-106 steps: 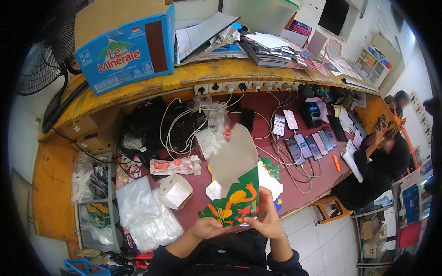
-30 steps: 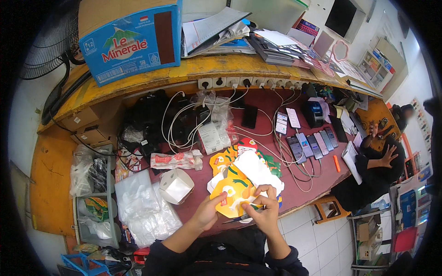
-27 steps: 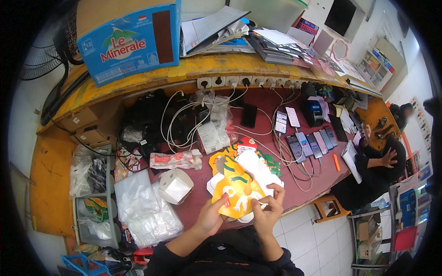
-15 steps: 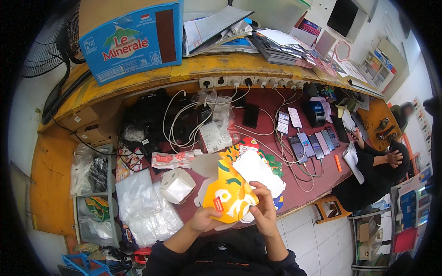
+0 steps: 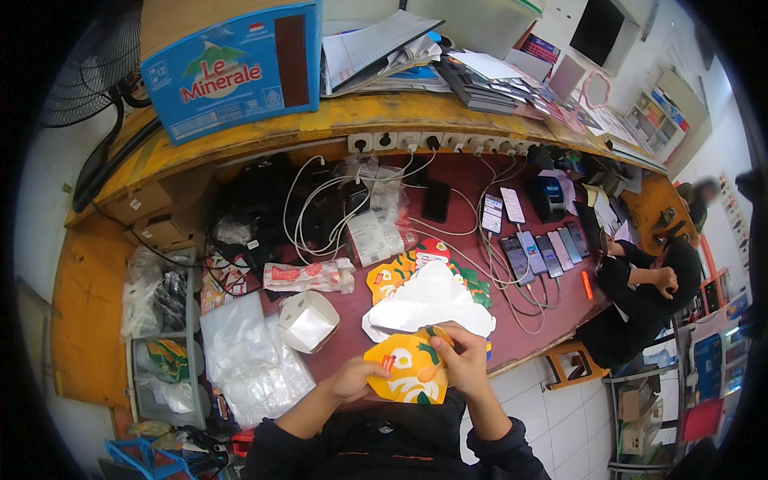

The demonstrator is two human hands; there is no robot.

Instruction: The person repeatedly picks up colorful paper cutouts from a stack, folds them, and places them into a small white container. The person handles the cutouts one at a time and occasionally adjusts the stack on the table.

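Note:
A yellow printed cardboard carton piece (image 5: 406, 373) with green and white pictures is held close to my body, above the table's front edge. My left hand (image 5: 352, 379) grips its left side, thumb on the printed face. At the upper right edge, my right hand (image 5: 466, 358) pinches it, the fingers partly hidden. Just beyond lies a pile of flat carton blanks (image 5: 436, 300), white side up on top, with printed yellow, red and green edges showing underneath. A folded white paper box (image 5: 309, 322) stands to the left of the pile.
Clear plastic bags (image 5: 252, 360) lie left of the box, beside a grey bin (image 5: 168, 376). White charging cables (image 5: 320, 212) and several phones (image 5: 552, 252) spread over the red tabletop (image 5: 560, 298). At right sits another person (image 5: 640, 288). A blue cardboard box (image 5: 228, 76) stands on the shelf.
Both hands have brought the yellow carton piece down toward my body, off the pile, and its shape looks flatter. More of the white blanks now shows. The other person's arms have shifted.

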